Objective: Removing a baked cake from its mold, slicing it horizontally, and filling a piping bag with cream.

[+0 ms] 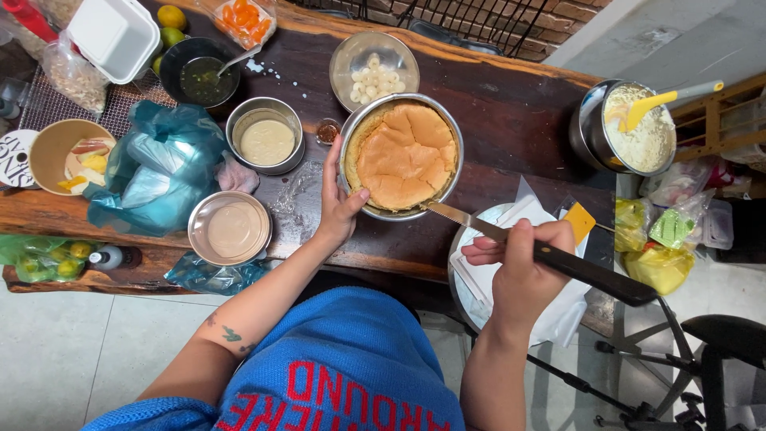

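The left hand (338, 206) is cupped around the near left rim of the round metal cake tin (357, 132), thumb resting on its edge; the tin stands on the dark wooden table (511, 112) and holds a golden-brown sponge cake (405, 156). The right hand (523, 267) is closed in a full fist around the black handle of a long steel-bladed knife (471, 222). The blade tip touches the tin's near rim, beside the cake's edge.

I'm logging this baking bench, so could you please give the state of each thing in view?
cake pan: full, steadied by left hand
knife: gripped in right hand, tip at pan edge
white box: shut
steel bowl: holds pale batter
mixing bowl: holds white mix, yellow spatula inside
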